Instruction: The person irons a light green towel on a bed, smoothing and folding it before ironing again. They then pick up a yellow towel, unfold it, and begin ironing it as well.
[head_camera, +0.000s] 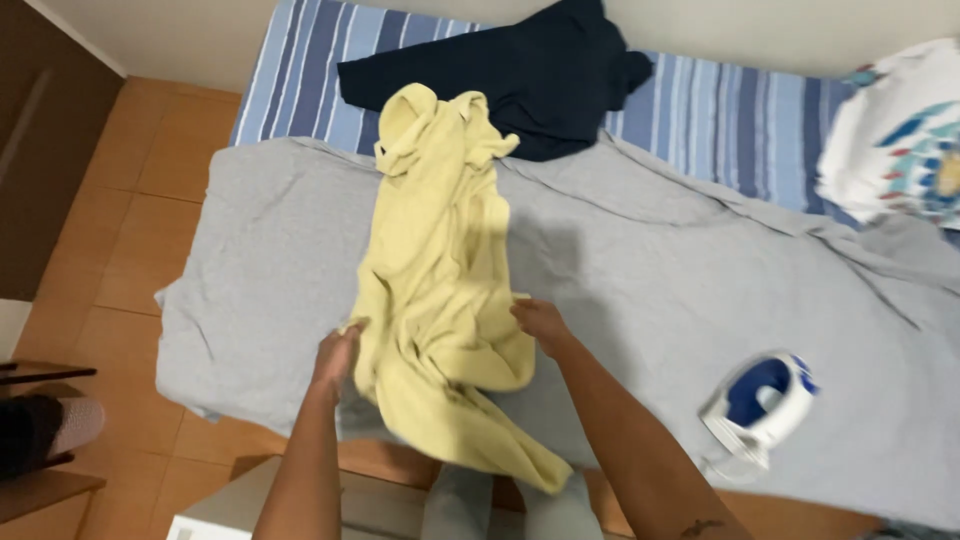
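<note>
Yellow garment (435, 270) lies crumpled lengthwise on grey sheet (700, 280), lower end hanging off near edge. Left hand (335, 358) and right hand (540, 322) pinch its side edges. Not yet flattened; iron (762, 398) stands untouched toward the sheet's right.

A pale yellow garment (440, 260) is being shown against a plain grey sheet (700, 270). Blue, white and navy stripes are being displayed by the mattress cover (700, 110). A dark navy garment (530, 70) is being seen, plus a white top (900, 130) printed in teal and red, and a white-and-blue iron (762, 400).
</note>
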